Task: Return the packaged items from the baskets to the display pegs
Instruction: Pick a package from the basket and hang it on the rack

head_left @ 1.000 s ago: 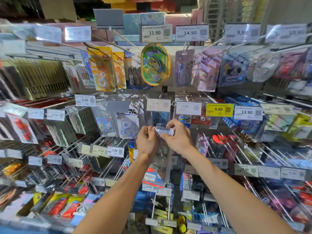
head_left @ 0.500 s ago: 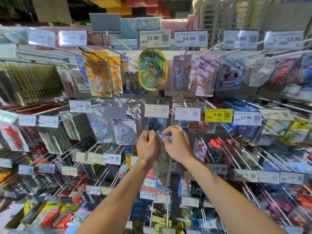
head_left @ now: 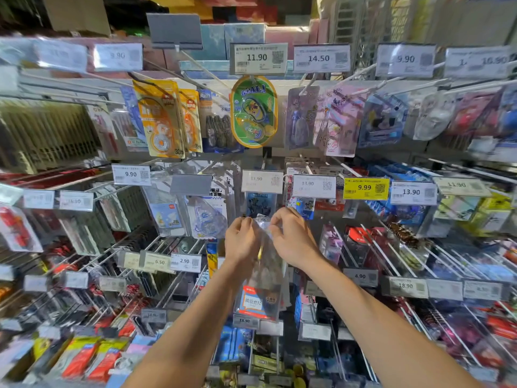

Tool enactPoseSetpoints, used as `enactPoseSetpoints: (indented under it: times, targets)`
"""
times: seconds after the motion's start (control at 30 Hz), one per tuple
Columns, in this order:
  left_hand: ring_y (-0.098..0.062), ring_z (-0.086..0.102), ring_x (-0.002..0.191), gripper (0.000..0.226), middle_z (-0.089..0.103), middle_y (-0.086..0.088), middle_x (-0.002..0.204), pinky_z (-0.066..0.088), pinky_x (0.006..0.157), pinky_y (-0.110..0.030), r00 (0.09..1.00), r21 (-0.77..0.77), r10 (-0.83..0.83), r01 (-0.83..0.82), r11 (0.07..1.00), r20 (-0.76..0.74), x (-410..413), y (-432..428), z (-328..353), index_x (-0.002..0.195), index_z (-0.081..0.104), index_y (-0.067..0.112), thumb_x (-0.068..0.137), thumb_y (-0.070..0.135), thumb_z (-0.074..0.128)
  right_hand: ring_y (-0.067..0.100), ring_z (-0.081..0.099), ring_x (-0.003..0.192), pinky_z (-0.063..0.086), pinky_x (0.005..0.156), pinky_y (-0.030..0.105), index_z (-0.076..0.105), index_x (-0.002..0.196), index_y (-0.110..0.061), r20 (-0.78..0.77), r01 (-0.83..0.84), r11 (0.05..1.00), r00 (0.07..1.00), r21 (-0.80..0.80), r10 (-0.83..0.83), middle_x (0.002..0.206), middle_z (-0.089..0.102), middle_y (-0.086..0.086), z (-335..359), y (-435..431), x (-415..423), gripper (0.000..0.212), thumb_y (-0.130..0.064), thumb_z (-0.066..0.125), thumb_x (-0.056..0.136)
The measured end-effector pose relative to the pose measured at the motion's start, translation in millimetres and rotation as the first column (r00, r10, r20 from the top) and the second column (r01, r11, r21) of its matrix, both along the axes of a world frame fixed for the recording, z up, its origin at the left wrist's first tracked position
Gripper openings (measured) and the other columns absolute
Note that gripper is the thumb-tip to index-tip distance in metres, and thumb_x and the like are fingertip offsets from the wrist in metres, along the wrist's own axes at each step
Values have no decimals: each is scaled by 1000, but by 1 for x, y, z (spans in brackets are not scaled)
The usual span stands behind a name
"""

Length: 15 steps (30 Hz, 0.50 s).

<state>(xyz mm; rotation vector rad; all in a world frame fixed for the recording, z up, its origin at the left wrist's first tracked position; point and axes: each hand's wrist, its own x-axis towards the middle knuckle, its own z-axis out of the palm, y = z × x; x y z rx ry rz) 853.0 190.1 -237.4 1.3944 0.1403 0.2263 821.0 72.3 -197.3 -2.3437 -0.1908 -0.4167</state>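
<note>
Clear-plastic packet (head_left: 270,259), one, pinched by left hand (head_left: 242,242) and right hand (head_left: 294,241).

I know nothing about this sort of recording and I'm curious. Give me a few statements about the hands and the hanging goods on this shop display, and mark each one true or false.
1. The left hand and right hand both pinch the top of one clear packet. True.
2. The yellow price tag reads 14.50. False: it reads 9.99.
3. The green oval package hangs under the 11.90 tag. True.
4. The orange packages hang to the right of the green oval package. False: they hang to its left.
</note>
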Motion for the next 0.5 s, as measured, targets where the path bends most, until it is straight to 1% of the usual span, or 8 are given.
enactPoseSetpoints:
  times: [0.07,0.13,0.2,0.27,0.3,0.33,0.4,0.5]
  targets:
    - [-20,38,47,22,39,-10,55,29,42,-25,999,-61,7,-9,998,-36,5,3,-3,77,45,8,99,6,44,16,52,95,37,81,30,54,96,-15,-2,-6,1000,1000,13,6,103,53,0,3,3,-1,7,-10,50,100]
    - [-23,44,51,21,46,-15,58,37,47,-32,991,-87,65,-75,993,-114,8,9,-6,74,46,10,94,17,43,18,53,91,38,74,30,50,97,-16,6,-9,997,1000,77,9,98,54,0,5,3,-1,9,-9,46,101]
    - [-26,50,65,27,53,-17,67,42,57,-40,965,-101,189,-209,973,-182,11,19,-7,69,49,10,86,31,44,18,50,77,36,64,30,47,95,-18,0,-10,982,1000,186,10,86,51,-1,9,0,0,14,-6,44,100]
    - [-25,57,61,37,60,-15,62,47,57,-33,931,-141,281,-318,938,-233,12,31,-3,66,53,5,91,31,43,14,46,68,36,58,25,46,88,-22,-20,12,969,1000,248,-7,76,49,-5,11,-7,4,20,-5,46,97]
    - [-24,58,58,39,63,-14,61,48,56,-30,921,-141,306,-345,928,-242,11,35,1,63,52,5,92,29,43,13,47,67,38,59,25,48,85,-24,-28,33,971,999,238,-27,74,50,-7,11,-11,5,21,-7,50,96]
    - [-25,56,58,38,63,-14,62,46,58,-31,917,-122,321,-355,927,-235,13,38,4,61,51,7,91,29,44,13,49,67,40,61,28,49,83,-26,-36,51,972,998,228,-44,72,52,-8,10,-14,6,22,-9,52,95]
    - [-25,46,61,37,53,-12,60,39,60,-35,916,-46,365,-377,925,-165,18,40,10,58,47,9,88,31,44,14,48,65,40,64,29,49,79,-26,-47,88,965,996,246,-79,69,52,-7,8,-16,7,24,-7,52,92]
    - [-23,31,59,41,38,-7,56,27,55,-37,904,100,420,-413,905,-73,19,45,19,55,39,13,94,24,45,14,48,67,38,61,27,50,80,-19,-21,183,939,983,290,-185,74,52,-4,8,-23,5,22,0,51,91]
